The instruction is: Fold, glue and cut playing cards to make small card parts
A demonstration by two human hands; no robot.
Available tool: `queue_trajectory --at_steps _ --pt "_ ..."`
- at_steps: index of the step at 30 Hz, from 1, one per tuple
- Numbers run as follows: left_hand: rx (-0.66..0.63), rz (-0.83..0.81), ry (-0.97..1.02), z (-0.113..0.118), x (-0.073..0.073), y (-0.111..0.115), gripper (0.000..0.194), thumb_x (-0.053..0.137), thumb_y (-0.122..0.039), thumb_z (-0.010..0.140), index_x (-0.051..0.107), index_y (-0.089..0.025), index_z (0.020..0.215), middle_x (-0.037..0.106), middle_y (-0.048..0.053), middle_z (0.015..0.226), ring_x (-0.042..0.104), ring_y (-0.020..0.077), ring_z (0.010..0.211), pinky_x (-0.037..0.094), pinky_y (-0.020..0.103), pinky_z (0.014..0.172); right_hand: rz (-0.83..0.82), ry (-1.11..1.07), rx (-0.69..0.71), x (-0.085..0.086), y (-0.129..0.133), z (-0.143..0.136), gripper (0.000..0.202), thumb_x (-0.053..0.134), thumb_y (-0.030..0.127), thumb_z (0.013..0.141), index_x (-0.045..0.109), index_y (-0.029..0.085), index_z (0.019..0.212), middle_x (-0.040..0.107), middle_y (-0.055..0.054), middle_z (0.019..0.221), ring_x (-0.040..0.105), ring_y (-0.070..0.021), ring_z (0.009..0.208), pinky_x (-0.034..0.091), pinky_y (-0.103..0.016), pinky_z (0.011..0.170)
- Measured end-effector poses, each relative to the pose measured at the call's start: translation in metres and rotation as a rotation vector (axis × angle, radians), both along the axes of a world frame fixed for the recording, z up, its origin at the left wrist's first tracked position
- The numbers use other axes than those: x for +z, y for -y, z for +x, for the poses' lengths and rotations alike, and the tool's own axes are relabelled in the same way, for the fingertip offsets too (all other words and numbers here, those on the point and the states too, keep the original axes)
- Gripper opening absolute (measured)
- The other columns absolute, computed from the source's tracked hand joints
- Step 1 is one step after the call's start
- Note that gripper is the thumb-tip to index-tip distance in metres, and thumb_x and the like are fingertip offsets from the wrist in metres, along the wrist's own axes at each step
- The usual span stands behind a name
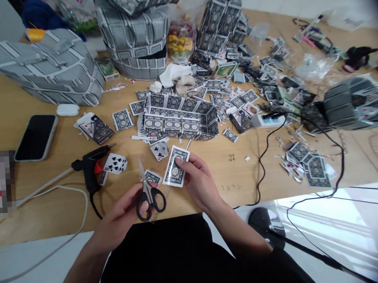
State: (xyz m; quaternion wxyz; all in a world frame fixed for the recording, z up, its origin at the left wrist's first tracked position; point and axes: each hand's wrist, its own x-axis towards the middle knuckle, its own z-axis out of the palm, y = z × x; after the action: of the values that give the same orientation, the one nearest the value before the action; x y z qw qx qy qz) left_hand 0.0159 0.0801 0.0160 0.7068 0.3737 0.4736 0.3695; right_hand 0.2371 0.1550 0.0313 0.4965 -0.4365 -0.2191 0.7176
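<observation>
My left hand (125, 207) grips a pair of black-handled scissors (149, 195), whose blades point up and away from me. Between the thumb and fingers of my right hand (199, 177) is a playing card (174, 171) with its patterned back facing up. Beyond the hands sits an open rectangular box made of cards (181, 124). A black glue gun (91, 166) lies left of the scissors, beside a ten of spades (116, 163). Under the scissor blades another card (153, 178) is partly covered. A bent card with clubs (159, 150) stands near the box.
Large card-woven bags (56, 68) stand along the back. A phone (35, 138) and a white case (68, 109) lie at the left. Loose cards and scraps (315, 166) cover parts of the right side, where a black cable (266, 147) hangs over the front edge.
</observation>
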Motion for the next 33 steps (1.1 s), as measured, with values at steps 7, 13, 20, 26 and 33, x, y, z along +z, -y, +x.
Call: queue_trajectory --at_steps 7,13,20,26,33 --pt "0.132 0.073 0.112 0.023 -0.009 -0.008 0.037 0.075 -0.04 0.104 0.069 -0.022 0.135 0.077 0.012 0.114 0.066 0.0161 0.075 0.057 0.028 0.065 0.03 -0.011 0.034 0.007 -0.002 -0.004 0.04 0.096 0.042 0.082 0.072 0.028 0.111 0.081 0.0 0.095 0.078 -0.0211 0.08 0.065 -0.027 0.054" --pt "0.036 0.187 -0.236 0.008 -0.005 -0.001 0.036 0.077 -0.04 0.101 0.069 -0.022 0.13 0.077 0.007 0.1 0.072 0.0191 0.086 0.06 0.028 0.076 0.079 0.083 0.054 0.01 -0.003 0.0 0.04 0.102 0.033 0.074 0.076 0.027 0.104 0.078 0.002 0.099 0.074 -0.0183 0.092 0.073 -0.035 0.083" --pt "-0.074 0.447 -0.764 0.004 0.008 -0.004 0.035 0.081 -0.042 0.091 0.073 -0.021 0.118 0.073 0.0 0.083 0.069 0.0177 0.071 0.055 0.03 0.072 0.14 0.165 0.049 0.014 -0.005 0.001 0.038 0.102 0.042 0.073 0.078 0.022 0.094 0.079 -0.002 0.093 0.073 -0.0188 0.084 0.072 -0.032 0.068" --pt "-0.077 0.739 -0.935 0.015 0.03 -0.012 0.023 0.074 -0.038 0.096 0.073 -0.022 0.113 0.066 -0.003 0.074 0.059 0.0157 0.06 0.047 0.028 0.061 0.161 0.193 0.016 0.02 -0.004 0.0 0.037 0.1 0.044 0.076 0.077 0.023 0.096 0.079 -0.001 0.092 0.075 -0.02 0.086 0.072 -0.039 0.078" --pt "-0.073 0.713 -0.926 0.021 0.032 -0.014 0.024 0.072 -0.04 0.098 0.075 -0.022 0.114 0.065 -0.003 0.07 0.06 0.0167 0.058 0.046 0.029 0.06 0.152 0.135 0.05 0.024 0.0 -0.001 0.031 0.098 0.039 0.079 0.079 0.024 0.099 0.08 -0.002 0.096 0.075 -0.0203 0.088 0.072 -0.045 0.087"
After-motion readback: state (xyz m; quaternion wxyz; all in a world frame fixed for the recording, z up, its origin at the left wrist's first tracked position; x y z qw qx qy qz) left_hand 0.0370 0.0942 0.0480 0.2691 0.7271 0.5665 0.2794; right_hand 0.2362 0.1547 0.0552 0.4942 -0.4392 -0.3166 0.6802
